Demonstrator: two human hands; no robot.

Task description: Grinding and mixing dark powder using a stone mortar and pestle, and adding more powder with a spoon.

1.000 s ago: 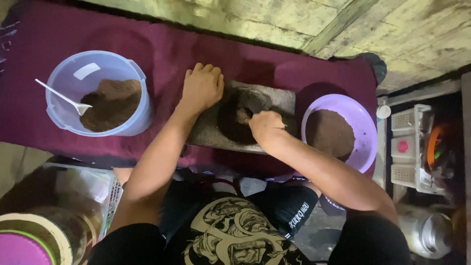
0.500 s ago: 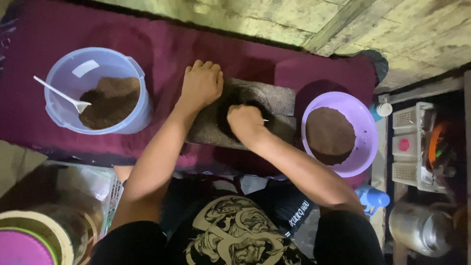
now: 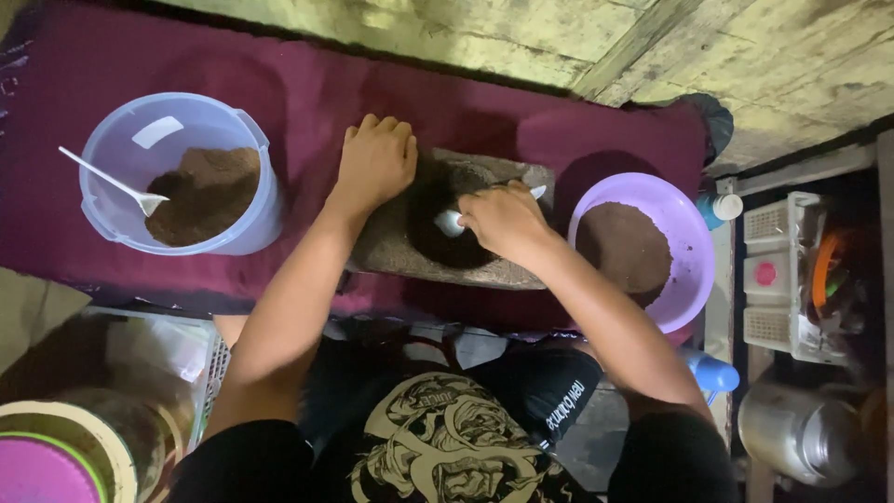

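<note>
A grey stone slab (image 3: 386, 250) lies on a maroon cloth (image 3: 307, 93) and carries a dark brown pile (image 3: 454, 253). My left hand (image 3: 377, 158) rests flat on the slab's far left corner, fingers together. Over the pile, my right hand (image 3: 503, 219) grips a metal spoon (image 3: 450, 224), its bowl pointing left into the pile and its handle end sticking out past my fingers. To the right stands a purple bowl (image 3: 694, 244) of brown powder (image 3: 624, 244). At the left, a clear plastic tub (image 3: 244, 140) holds brown powder (image 3: 205, 191) and a white plastic spoon (image 3: 112, 180).
White plastic baskets (image 3: 782, 279) and a metal pot (image 3: 801, 428) stand at the right edge. A blue bottle (image 3: 712, 373) lies by my right elbow, and a white-capped bottle (image 3: 722, 207) stands behind the bowl. Round lidded containers (image 3: 56, 456) sit lower left. Wooden planks (image 3: 521, 37) run beyond the cloth.
My right hand slid left across the dark pile and came back a little, and the spoon's bowl now shows at its fingers. My left hand stayed on the slab.
</note>
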